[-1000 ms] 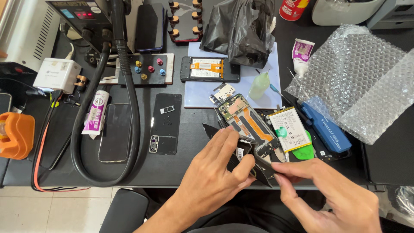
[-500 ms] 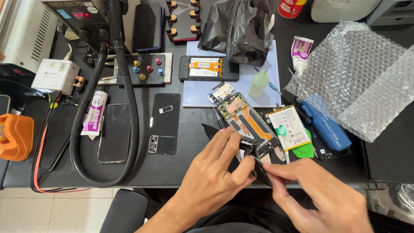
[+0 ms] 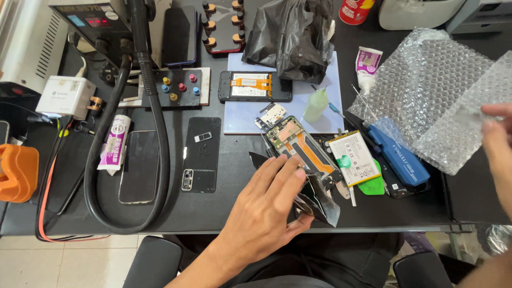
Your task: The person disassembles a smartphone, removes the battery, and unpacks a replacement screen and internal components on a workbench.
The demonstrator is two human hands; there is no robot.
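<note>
My left hand point(image 3: 266, 208) is at the table's front edge, its thumb and fingers pinching a crumpled dark shiny film point(image 3: 317, 201). Just beyond its fingertips lies an opened phone frame point(image 3: 298, 145) with an orange flex strip, and a loose battery point(image 3: 349, 157) lies to its right. My right hand point(image 3: 498, 146) is at the far right edge of the view, mostly cut off. Its fingers grip the edge of a big sheet of bubble wrap point(image 3: 432, 96).
A thick black hose point(image 3: 160, 138) loops over the left side, around a black phone point(image 3: 140, 165) and a black back cover point(image 3: 200, 154). A blue case point(image 3: 402, 157), green pick point(image 3: 373, 185), small bottle point(image 3: 316, 104), black bag point(image 3: 293, 37) and white tube point(image 3: 114, 141) lie around.
My right hand has left the dark film and moved out to the right, onto the bubble wrap. My left hand stays put with the film.
</note>
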